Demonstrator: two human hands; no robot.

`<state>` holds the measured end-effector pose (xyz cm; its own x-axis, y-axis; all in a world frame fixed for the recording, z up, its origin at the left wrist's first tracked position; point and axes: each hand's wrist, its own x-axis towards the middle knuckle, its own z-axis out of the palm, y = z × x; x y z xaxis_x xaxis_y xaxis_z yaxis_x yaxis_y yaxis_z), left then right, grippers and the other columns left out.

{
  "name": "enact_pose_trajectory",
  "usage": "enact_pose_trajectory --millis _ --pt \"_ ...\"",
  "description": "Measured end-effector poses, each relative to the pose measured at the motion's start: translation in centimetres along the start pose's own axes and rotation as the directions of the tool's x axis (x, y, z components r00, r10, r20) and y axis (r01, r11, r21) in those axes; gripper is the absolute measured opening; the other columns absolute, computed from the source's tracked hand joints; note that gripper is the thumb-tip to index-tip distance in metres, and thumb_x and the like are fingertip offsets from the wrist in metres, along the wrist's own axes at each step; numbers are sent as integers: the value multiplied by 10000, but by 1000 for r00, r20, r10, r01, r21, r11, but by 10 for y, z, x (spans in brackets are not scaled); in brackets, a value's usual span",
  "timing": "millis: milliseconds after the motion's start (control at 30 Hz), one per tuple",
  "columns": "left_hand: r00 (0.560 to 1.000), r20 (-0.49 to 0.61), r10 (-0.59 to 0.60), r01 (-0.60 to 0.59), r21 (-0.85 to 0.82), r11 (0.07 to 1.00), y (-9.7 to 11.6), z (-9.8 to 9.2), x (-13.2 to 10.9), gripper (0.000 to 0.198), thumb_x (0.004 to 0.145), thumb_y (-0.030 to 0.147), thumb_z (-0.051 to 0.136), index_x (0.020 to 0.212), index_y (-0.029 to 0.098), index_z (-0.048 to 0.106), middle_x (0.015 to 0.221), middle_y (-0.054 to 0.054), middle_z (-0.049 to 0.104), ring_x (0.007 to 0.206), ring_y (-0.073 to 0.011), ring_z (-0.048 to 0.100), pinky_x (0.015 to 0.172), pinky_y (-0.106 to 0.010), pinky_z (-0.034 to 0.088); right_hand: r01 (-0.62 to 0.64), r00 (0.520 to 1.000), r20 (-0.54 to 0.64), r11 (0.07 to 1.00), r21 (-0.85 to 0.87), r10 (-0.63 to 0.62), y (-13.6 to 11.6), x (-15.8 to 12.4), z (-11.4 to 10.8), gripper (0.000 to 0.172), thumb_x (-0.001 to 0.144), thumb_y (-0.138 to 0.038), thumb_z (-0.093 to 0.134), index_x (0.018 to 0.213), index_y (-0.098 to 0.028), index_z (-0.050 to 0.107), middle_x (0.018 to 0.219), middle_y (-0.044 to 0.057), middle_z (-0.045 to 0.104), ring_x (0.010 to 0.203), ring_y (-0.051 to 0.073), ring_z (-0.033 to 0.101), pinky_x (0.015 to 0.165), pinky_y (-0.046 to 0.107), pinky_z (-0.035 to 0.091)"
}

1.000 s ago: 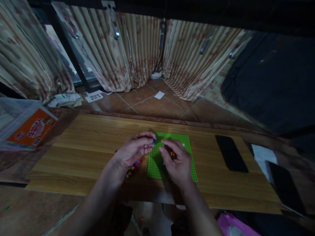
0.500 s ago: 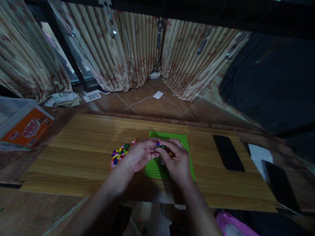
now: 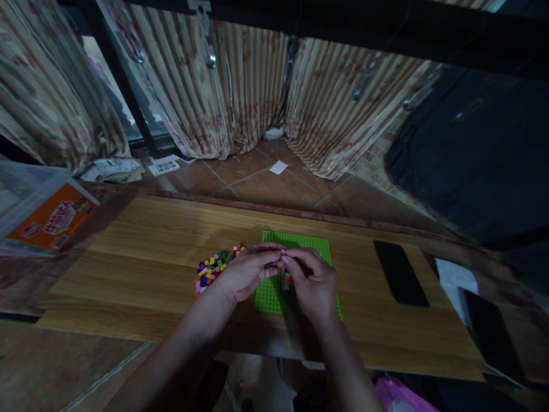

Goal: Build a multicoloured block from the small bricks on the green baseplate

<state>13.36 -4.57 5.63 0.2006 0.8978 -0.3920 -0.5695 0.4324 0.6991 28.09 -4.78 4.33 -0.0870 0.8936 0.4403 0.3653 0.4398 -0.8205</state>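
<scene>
My left hand (image 3: 249, 272) and my right hand (image 3: 314, 281) meet fingertip to fingertip above a green studded baseplate (image 3: 268, 300). Between the fingertips shows a tiny pink toy brick (image 3: 283, 252), pinched by both hands. The left fingers are curled, and part of what they hold is hidden. Under the right hand, some small bricks (image 3: 286, 280) stand on the baseplate, mostly covered. Left of my left hand lies a loose pile of small coloured bricks (image 3: 208, 269).
The wooden table (image 3: 141, 269) carries a black phone-like slab (image 3: 401, 273) on the right. Beyond its right end lie a white paper (image 3: 454, 280) and another dark flat object (image 3: 491, 329). A clear plastic box (image 3: 51, 220) with an orange label stands at the left.
Purple and green bricks showed at my fingertips before; now a pink one does. Both hands have turned slightly and drawn closer together. The view has shifted a little.
</scene>
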Motion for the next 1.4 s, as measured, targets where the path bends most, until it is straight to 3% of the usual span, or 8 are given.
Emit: enact_pose_trajectory --millis 433,633,767,1000,1133,1267,1400 --pt "995 -84 54 -50 48 998 -3 2 4 265 576 277 857 722 130 692 671 13 626 608 -61 547 590 -197 421 -139 989 74 976 167 128 2 -1 3 154 829 -193 663 960 -245 726 890 9 694 787 137 661 703 262 541" --pt "996 -76 56 -53 43 998 -4 5 2 211 612 256 827 707 123 694 668 -5 635 612 -70 544 586 -208 406 -149 989 33 982 118 146 9 -2 0 104 841 -269 668 921 -240 729 874 18 717 775 156 686 708 288 558" --pt "995 -86 46 -39 85 996 -1 6 0 201 634 259 813 719 120 696 728 -31 669 628 -74 552 595 -210 414 -208 978 -13 976 68 209 15 -1 -6 186 866 -364 648 963 -222 720 872 40 739 731 177 712 673 312 576" --pt "993 -98 61 -48 134 990 1 3 2 209 657 282 804 756 126 706 790 -51 707 602 -65 548 545 -190 384 -317 938 -100 939 135 332 19 4 -23 260 832 -415 670 956 -190 702 723 28 740 642 196 712 627 329 589" --pt "990 -123 62 -43 153 987 -1 2 4 203 667 276 795 772 126 704 792 -47 706 588 -57 539 539 -184 378 -255 961 -92 966 49 259 21 5 -27 211 840 -397 667 902 -203 720 758 26 733 670 184 689 643 322 561" --pt "988 -136 67 -44 162 986 -1 2 4 193 675 273 784 766 130 691 766 -32 698 576 -53 531 528 -184 356 -75 997 -11 994 -84 75 27 7 -27 127 847 -341 671 848 -247 757 917 38 705 872 198 652 769 354 524" --pt "987 -145 75 -51 158 986 0 2 4 192 669 281 784 745 139 681 749 -23 696 568 -53 520 531 -194 352 -23 1000 1 981 -193 24 37 9 -25 94 820 -353 708 823 -287 775 998 43 663 998 227 589 867 416 479"
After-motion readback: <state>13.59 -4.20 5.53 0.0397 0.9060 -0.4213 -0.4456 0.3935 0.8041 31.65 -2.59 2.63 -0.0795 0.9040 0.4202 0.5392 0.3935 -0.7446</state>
